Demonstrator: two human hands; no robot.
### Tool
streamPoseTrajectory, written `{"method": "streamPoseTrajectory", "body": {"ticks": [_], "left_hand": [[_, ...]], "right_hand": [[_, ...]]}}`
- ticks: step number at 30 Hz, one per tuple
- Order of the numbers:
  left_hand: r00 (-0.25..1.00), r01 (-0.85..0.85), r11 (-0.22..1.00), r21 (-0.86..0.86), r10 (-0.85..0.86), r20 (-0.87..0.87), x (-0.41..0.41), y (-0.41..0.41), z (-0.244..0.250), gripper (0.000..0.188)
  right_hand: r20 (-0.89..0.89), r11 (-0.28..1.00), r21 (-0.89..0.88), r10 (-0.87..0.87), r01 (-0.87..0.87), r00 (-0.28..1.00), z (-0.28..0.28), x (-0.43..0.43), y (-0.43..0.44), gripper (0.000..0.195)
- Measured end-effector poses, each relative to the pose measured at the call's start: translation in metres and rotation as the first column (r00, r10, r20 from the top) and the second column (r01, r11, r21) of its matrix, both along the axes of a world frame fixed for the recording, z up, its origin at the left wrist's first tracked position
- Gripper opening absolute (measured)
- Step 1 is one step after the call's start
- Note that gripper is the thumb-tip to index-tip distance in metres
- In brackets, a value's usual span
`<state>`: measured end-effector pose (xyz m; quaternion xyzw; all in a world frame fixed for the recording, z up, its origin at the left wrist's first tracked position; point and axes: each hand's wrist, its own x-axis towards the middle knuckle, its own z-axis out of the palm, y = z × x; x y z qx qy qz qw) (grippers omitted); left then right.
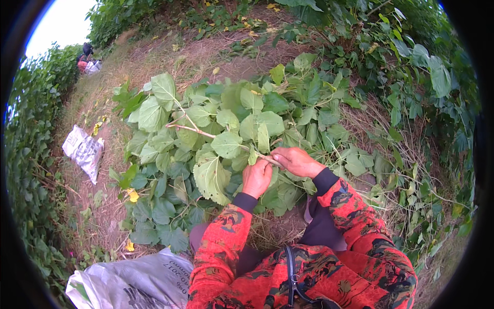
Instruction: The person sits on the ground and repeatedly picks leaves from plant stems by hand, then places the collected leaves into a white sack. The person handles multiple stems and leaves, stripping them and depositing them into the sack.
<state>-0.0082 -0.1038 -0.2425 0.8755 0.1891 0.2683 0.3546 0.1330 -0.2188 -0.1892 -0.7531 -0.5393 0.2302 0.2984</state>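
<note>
A leafy cut branch [204, 133], which looks like mulberry, lies across the top of a broad heap of leafy branches [162, 210] before my knees. My right hand [297, 161] grips its bare end between thumb and fingers. Just to the left, my left hand [256, 178] is closed at the same stem, close beside a small upright leaf [263, 138]. Whether its fingers pinch the stem itself or a leaf stalk is hard to see. Large green leaves with some small holes hang from the branch.
A white woven sack [135, 280] bearing print lies by my left side. Another printed sack [83, 150] is on the dry-grass path [112, 104]. Leafy shrubs [417, 77] line both sides, with loose stems at right. A person [84, 60] is far off at upper left.
</note>
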Motion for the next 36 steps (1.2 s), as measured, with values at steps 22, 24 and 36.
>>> {"method": "streamPoseTrajectory", "body": {"ticks": [22,24,36], "left_hand": [[0.933,0.145,0.835,-0.53,0.063,0.355,-0.007,0.027,0.019,0.004],[0.978,0.071,0.78,-0.622,0.069,0.198,-0.007,0.028,0.009,0.003],[0.955,0.085,0.328,-0.941,0.242,0.171,-0.001,0.027,-0.027,0.019]], "right_hand": [[-0.273,0.927,0.312,-0.12,0.206,0.955,0.014,0.0,0.008,0.017],[-0.216,0.931,0.325,-0.1,0.168,0.971,0.013,-0.006,0.005,0.019],[-0.038,0.926,0.374,0.06,-0.042,0.997,0.016,-0.04,0.005,0.016]]}}
